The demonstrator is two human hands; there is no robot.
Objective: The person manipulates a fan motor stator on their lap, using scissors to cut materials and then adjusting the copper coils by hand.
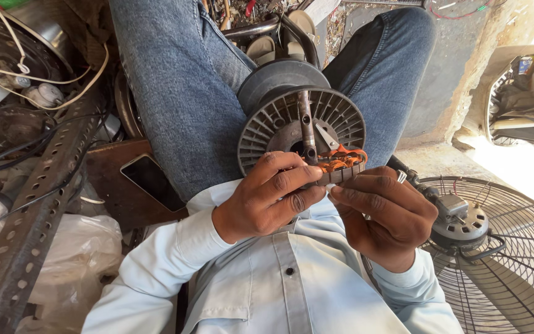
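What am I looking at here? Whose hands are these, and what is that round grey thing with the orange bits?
The picture comes from a camera worn on a person's head, looking down at their own lap, so you see their legs in jeans and their pale shirt. The left hand and the right hand together hold a round grey motor part with thin ribs all around it. The orange bits are wire windings near the fingertips, and a metal rod sticks up through the middle. Beside the right hand lies a wire fan cage. A phone lies on a board at the left, near a metal bar with holes.
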